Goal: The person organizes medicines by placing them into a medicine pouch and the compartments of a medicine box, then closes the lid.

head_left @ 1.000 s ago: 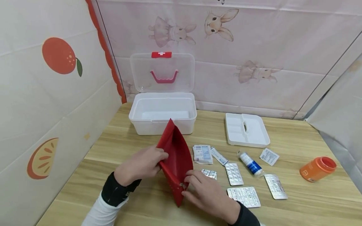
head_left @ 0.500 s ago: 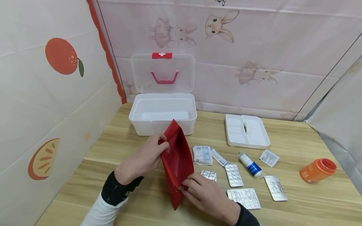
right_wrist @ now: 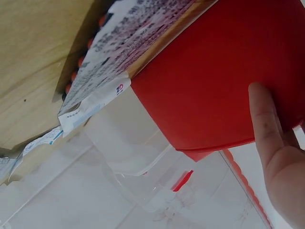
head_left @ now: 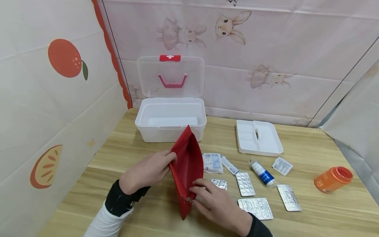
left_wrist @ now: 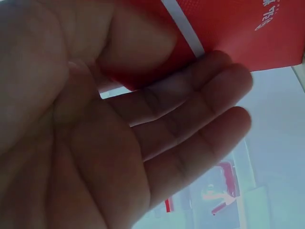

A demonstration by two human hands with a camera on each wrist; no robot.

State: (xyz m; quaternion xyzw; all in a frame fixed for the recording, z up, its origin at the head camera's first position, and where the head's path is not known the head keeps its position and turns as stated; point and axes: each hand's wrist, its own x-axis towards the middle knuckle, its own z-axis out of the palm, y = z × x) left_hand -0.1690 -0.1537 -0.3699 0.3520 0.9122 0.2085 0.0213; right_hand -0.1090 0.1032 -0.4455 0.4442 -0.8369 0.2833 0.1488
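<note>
A red pouch (head_left: 189,164) is held upright over the near part of the table, its mouth gaping toward the head camera. My left hand (head_left: 151,169) pinches its left edge between thumb and fingers; in the left wrist view the pouch (left_wrist: 248,38) shows a white stripe and white lettering. At the pouch's near end, my right hand (head_left: 217,207) grips the rim beside a small metal zipper pull (head_left: 188,199). One right finger lies along the smooth red side in the right wrist view. No loose thing shows inside the pouch.
Behind stands a white first-aid box (head_left: 171,133), its clear lid (head_left: 170,67) raised. To the right lie a white tray (head_left: 257,149), a packet (head_left: 212,163), a blue-and-white roll (head_left: 263,172), several blister packs (head_left: 256,208) and an orange bottle (head_left: 331,179).
The pouch has shifted slightly to the right. My left hand has moved a little with it, raising and resettling its fingers on the edge. My right hand stays at the zipper end.
</note>
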